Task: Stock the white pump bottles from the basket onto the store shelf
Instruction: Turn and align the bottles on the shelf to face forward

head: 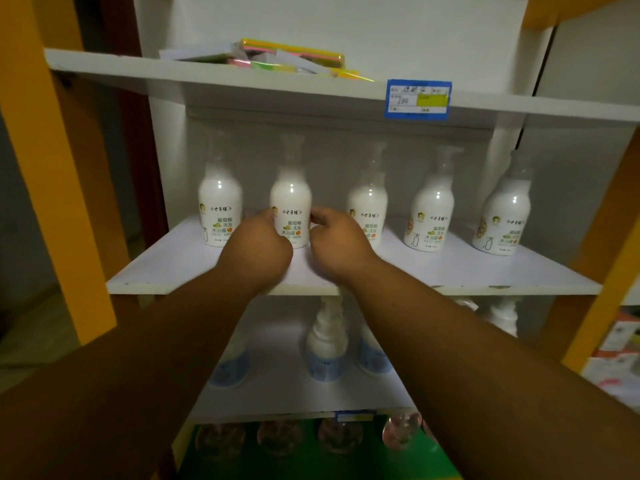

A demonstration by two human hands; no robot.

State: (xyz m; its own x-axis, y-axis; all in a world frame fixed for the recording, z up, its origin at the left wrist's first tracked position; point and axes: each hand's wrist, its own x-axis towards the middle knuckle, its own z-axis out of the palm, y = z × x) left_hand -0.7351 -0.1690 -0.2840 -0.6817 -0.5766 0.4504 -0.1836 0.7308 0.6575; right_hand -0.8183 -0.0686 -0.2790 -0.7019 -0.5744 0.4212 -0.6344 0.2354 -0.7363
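Several white pump bottles with clear caps stand in a row on the middle white shelf (194, 261). The second bottle from the left (290, 199) stands upright between my two hands. My left hand (258, 252) wraps its lower left side and my right hand (337, 242) presses its lower right side. Other bottles in the row are one at the left end (220, 202), one right of my hands (369, 202), and two further right (433, 211) (505, 216). The basket is out of view.
The upper shelf holds coloured paper packs (291, 57) and a blue price tag (418, 98). The lower shelf holds blue-labelled pump bottles (325, 344). Below that, clear bottles (341, 434) stand in a row. Orange frame posts (52, 168) flank the unit.
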